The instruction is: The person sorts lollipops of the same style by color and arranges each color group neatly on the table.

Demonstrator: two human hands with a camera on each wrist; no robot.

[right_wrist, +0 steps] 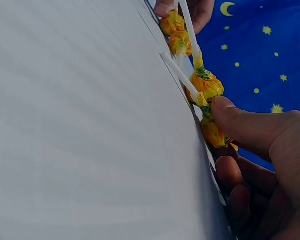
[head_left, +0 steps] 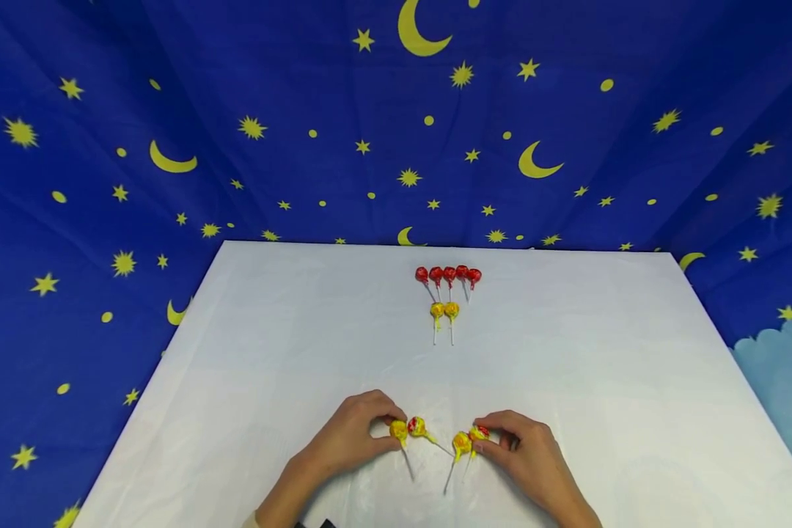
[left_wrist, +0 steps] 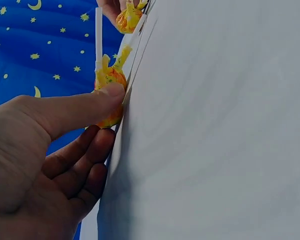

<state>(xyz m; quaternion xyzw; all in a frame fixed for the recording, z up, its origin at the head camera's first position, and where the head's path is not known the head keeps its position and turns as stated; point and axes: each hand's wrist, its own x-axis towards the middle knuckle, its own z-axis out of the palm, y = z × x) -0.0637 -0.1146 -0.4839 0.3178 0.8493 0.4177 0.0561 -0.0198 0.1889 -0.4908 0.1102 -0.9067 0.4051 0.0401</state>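
Near the front of the white table, my left hand (head_left: 353, 438) pinches the head of a yellow lollipop (head_left: 398, 431) between thumb and fingers. In the left wrist view the thumb lies over this lollipop's wrapper (left_wrist: 109, 75). Just right of it lies a second yellow lollipop (head_left: 416, 427) with a red patch, its stick slanting rightward. My right hand (head_left: 533, 456) pinches another yellow lollipop (head_left: 478, 433) by its head. Touching that one on its left is one more yellow lollipop (head_left: 462, 443), which shows in the right wrist view beyond the thumb (right_wrist: 208, 86).
Farther back on the table (head_left: 290, 315), several red lollipops (head_left: 449, 273) lie side by side in a row. Below them are two yellow lollipops (head_left: 444, 310), heads together, sticks toward me. A blue star-patterned cloth (head_left: 343, 95) hangs behind and beside the table.
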